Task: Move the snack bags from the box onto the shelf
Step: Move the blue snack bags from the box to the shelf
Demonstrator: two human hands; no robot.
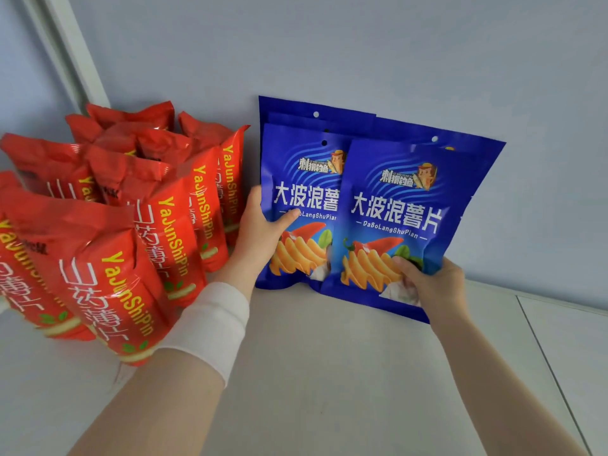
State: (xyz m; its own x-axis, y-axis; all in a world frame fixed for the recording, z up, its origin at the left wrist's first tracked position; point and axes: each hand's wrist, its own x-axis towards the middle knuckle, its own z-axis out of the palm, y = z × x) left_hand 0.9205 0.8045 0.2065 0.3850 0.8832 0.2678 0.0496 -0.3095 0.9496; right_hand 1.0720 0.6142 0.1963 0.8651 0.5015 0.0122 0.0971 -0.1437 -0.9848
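Note:
Several blue snack bags stand upright against the pale wall on the white shelf (pixel 329 373). My left hand (pixel 260 228) grips the left edge of the left blue bag (pixel 302 192), thumb across its front. My right hand (pixel 431 284) pinches the lower right corner of the front blue bag (pixel 394 209), which overlaps the left one. More blue bags stand behind these two. Several red snack bags (pixel 125 232) stand in rows on the shelf's left side. The box is out of view.
A white frame post (pixel 65 51) runs up the wall at the far left. A seam (pixel 552 373) crosses the shelf surface on the right. A white wristband sits on my left forearm (pixel 210 324).

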